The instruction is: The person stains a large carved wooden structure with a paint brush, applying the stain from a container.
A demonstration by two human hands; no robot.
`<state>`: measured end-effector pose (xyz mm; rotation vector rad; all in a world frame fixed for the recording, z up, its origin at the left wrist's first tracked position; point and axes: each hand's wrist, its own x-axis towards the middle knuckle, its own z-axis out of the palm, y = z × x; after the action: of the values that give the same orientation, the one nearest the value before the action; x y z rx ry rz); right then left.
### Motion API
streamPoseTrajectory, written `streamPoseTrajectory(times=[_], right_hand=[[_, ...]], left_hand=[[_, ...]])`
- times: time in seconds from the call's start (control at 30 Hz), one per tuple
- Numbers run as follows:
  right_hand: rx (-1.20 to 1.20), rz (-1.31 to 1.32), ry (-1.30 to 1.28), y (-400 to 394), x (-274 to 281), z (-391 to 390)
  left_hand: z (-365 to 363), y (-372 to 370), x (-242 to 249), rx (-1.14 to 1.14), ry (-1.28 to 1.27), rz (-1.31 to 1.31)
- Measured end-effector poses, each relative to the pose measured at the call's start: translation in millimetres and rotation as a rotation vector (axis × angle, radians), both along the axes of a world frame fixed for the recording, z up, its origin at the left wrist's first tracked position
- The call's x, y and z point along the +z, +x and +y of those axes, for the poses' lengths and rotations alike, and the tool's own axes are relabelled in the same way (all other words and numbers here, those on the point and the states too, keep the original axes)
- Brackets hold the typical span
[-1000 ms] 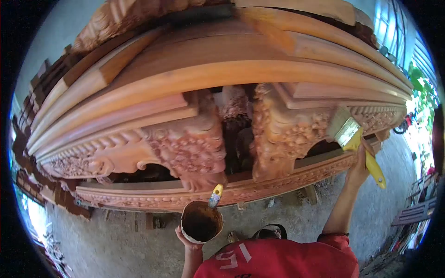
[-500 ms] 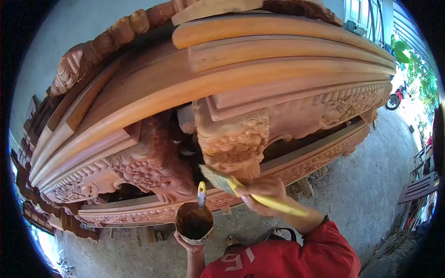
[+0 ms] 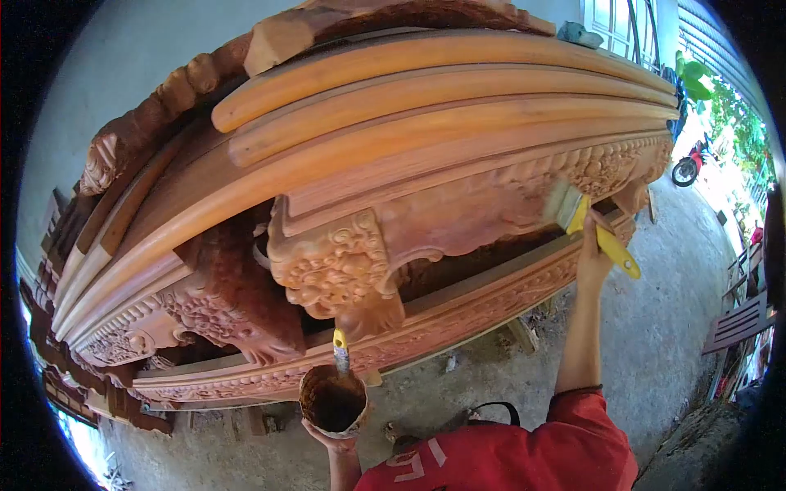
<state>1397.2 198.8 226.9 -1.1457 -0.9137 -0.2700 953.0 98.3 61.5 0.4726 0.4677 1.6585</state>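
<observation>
My right hand grips the yellow handle of a wide paintbrush. Its pale bristles, blurred by motion, are at the carved front panel of a large reddish wooden furniture piece. At the lower middle, my left hand is wrapped around a round tub with brown contents inside. A smaller brush with a yellow handle end stands in that tub. Left of my right hand is a carved corner leg with flower-like relief. Long smooth wooden boards lie across the top of the piece.
A second carved piece stands close on the left. The lower carved rail runs along the front, above the concrete floor. Slatted wooden parts stand at right, and a red motorbike is farther back.
My right hand has carried the wide brush rightward and up, from near the corner leg to the front panel. The view has shifted; my left hand still holds the tub.
</observation>
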Motion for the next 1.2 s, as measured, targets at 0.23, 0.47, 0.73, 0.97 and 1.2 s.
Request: streamPoseTrajectory(times=[0.23, 0.47, 0.73, 0.97, 1.2], right_hand=[[-0.049, -0.161, -0.282, -3.5, -16.5, 7.6], [0.818, -0.688, -0.117, -62.0, -9.4, -28.0], [0.778, -0.479, -0.138, 13.8, -39.4, 3.9], [0.614, -0.564, -0.382, 83.3, -24.7, -27.6], [-0.006, -0.523, -0.222, 117.8, -6.5, -24.1]], left_hand=[[-9.3, 58.2, 10.6, -0.177, 0.054, -0.078], [-8.6, 91.8, 2.6, -0.122, -0.012, -0.068], [0.6, 116.7, 9.6, -0.126, 0.003, -0.037], [5.4, 116.1, -8.7, -0.096, -0.119, -0.029], [7.6, 119.0, -8.3, -0.176, -0.012, -0.005]])
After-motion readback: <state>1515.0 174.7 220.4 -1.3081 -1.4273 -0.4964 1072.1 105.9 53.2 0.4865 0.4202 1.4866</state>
